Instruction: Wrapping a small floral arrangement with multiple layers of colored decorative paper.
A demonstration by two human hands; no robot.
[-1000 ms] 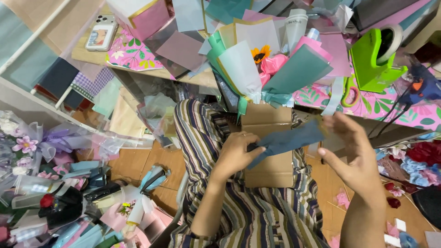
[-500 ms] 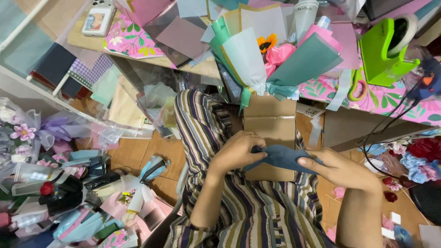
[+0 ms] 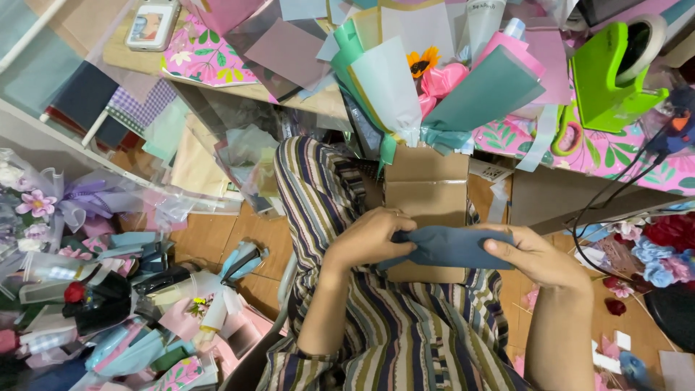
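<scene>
Brown cardboard box (image 3: 427, 190) upright on the lap.

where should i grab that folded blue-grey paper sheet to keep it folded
Probably at its two short ends, from either side: the folded blue-grey paper sheet lies as a flat horizontal strip, so the left hand pinches one end and the right hand the other.
</scene>
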